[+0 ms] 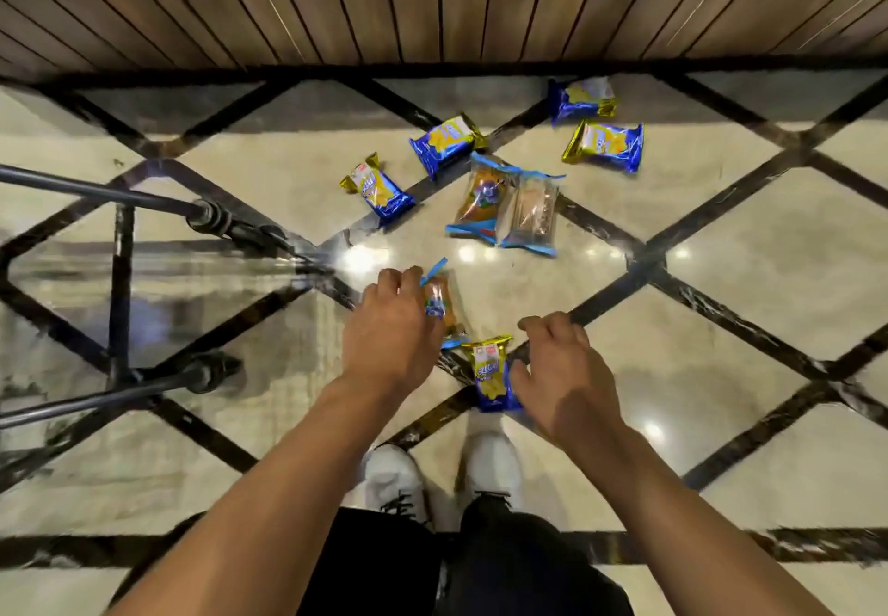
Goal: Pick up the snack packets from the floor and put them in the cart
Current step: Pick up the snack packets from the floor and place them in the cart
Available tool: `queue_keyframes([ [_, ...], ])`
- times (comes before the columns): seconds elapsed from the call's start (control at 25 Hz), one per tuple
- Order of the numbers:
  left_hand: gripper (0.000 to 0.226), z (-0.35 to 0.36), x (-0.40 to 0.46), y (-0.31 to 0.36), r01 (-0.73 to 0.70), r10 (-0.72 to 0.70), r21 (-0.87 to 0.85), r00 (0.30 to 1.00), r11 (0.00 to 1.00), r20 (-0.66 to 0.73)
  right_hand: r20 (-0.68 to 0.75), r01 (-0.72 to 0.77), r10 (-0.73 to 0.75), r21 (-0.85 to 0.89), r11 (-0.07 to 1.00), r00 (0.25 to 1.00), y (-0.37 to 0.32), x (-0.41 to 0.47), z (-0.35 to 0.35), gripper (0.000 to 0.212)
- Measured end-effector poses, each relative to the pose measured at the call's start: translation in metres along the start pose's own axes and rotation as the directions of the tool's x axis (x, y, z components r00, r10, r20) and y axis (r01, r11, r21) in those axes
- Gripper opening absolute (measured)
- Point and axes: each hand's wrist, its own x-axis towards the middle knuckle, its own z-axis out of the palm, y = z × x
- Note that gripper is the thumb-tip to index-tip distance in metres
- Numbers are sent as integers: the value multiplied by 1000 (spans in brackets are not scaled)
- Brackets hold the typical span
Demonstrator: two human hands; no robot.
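an orange cake packet with blue ends is gripped by the left hand, fingers curled over it, above the floor. a blue-and-gold snack packet is pinched at its side by the right hand, low over a dark tile line. six more packets are seen lying ahead on the marble floor: four blue-and-gold ones and two clear-wrapped cakes side by side, touching. the cart, dark-framed with a glossy deck, is seen at left, just beside the left hand. white shoes are visible below.
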Motion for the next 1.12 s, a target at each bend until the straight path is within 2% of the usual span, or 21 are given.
queue_keyframes([
  [0.16, 60, 88, 55, -28, 28, -28, 3, 1000, 1000, 0, 35, 37, -34, -79, 996, 999, 17, 54, 93, 51],
  [0.28, 64, 147, 92, -47, 62, -63, -38, 998, 997, -4, 55, 14, -11, -53, 999, 998, 26, 84, 153, 62],
  [0.48, 84, 214, 133, -66, 149, -147, -101, 989, 984, 25, -1, -35, 35, 15, 999, 999, 38, 103, 229, 79],
  [0.68, 94, 245, 139, -63, 216, -218, -223, 976, 951, 19, -30, -63, 67, 111, 992, 997, 38, 107, 255, 79],
  [0.84, 89, 256, 144, -55, 243, -276, -437, 961, 866, -13, -57, -108, 129, 282, 953, 990, 39, 109, 267, 79],
  [1.12, 90, 241, 140, -58, 227, -301, -531, 952, 816, -55, -87, -117, 164, 397, 910, 983, 44, 118, 255, 77],
])
